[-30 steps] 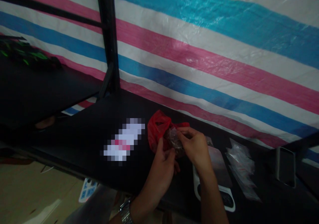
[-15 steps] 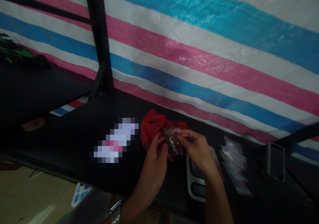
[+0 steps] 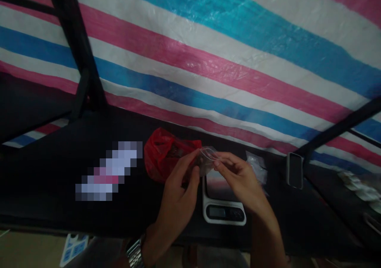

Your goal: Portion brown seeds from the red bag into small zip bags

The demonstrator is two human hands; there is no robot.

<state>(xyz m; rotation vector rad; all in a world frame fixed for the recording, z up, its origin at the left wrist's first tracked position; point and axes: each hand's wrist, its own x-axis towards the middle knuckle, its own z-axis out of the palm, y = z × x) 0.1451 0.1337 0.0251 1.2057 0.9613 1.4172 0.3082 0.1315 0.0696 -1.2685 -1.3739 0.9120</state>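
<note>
Both hands pinch a small clear plastic bag [image 3: 206,159] with dark contents, held just above the black table [image 3: 59,157]. My left hand [image 3: 180,194] grips its left side, fingers closed; a metal watch sits on that wrist. My right hand [image 3: 241,178] pinches the bag's top right edge. A crumpled red plastic bag [image 3: 163,157] lies on the table just left of my hands. A small white digital scale [image 3: 223,204] sits right beneath them.
A pixelated white and pink item [image 3: 110,170] lies to the left. Several clear small bags [image 3: 257,166] lie beyond my right hand. A phone [image 3: 294,170] leans near a black frame bar. A striped pink, blue and white tarp [image 3: 223,53] backs the table.
The view has swung right and the hands now sit over the scale. The small clear bag has been lifted clear of the red bag, with its top edge pulled between both hands.
</note>
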